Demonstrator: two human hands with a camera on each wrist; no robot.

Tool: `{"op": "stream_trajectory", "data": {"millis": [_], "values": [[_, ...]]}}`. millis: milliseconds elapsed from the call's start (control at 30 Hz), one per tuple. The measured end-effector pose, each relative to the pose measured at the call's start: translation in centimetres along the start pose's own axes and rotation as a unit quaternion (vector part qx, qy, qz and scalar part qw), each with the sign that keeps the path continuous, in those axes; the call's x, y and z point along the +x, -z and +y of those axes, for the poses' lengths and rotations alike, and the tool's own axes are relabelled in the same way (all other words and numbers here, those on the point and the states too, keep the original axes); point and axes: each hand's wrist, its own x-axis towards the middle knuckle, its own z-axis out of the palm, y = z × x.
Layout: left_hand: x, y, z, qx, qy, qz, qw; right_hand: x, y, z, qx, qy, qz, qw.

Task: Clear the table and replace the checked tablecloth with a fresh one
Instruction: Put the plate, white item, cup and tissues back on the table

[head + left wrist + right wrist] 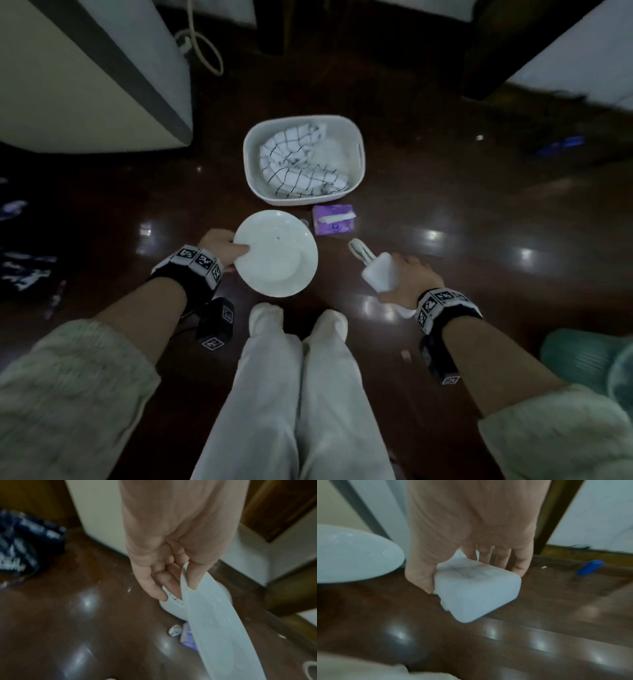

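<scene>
**Head view: both hands loaded over a dark polished surface, checked cloth already in the tub**

Left wrist view shows the left hand (171, 563) pinching the near-left rim of a white plate (211, 622), thumb on the upper face, fingers (157, 588) curled beneath. The plate is tilted and held by one edge only.

Right wrist view shows the right hand (471, 545) wrapped around a white rectangular container (477, 592), thumb on one side, fingers on the other. In the head view something white and striped projects from its far end; what it is cannot be told.

The checked tablecloth (298, 161) lies crumpled in a white plastic tub (253, 178), which stands on the dark surface beyond the hands. A purple tissue pack (333, 219) lies just near of the tub, to the right of the plate. A small shiny object (175, 632) sits beside the pack.

Assessed risks:
- The one-edge pinch could let the tilted plate slip and break.
- The contents projecting from the container may slide out if it tips further.
- Both hands being occupied, neither can catch a fall.
</scene>
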Motion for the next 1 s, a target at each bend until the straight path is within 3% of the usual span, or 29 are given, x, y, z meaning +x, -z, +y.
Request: {"op": "stream_trajectory", "data": {"millis": [233, 467, 733, 900, 1000], "values": [[-16.5, 1.9, 10.8, 0.027, -0.05, -0.026, 0.998, -18.6, 8.2, 5.4, 0.117, -0.045, 0.034, 0.992], [-26.5, -4.0, 17.3, 0.126, -0.16, -0.108, 0.973, -31.2, 6.9, 11.0, 0.275, -0.175, 0.117, 0.938], [-35.9, -14.6, 20.8, 0.258, -0.255, -0.203, 0.909, -42.8, -0.7, 16.5, 0.489, -0.312, 0.208, 0.788], [-41.3, -24.4, 21.5, 0.355, -0.306, -0.246, 0.848, -48.2, -6.2, 21.4, 0.569, -0.381, 0.237, 0.689], [-44.4, -31.4, 21.8, 0.394, -0.324, -0.263, 0.819, -50.1, -9.2, 25.5, 0.589, -0.407, 0.247, 0.653]]}}
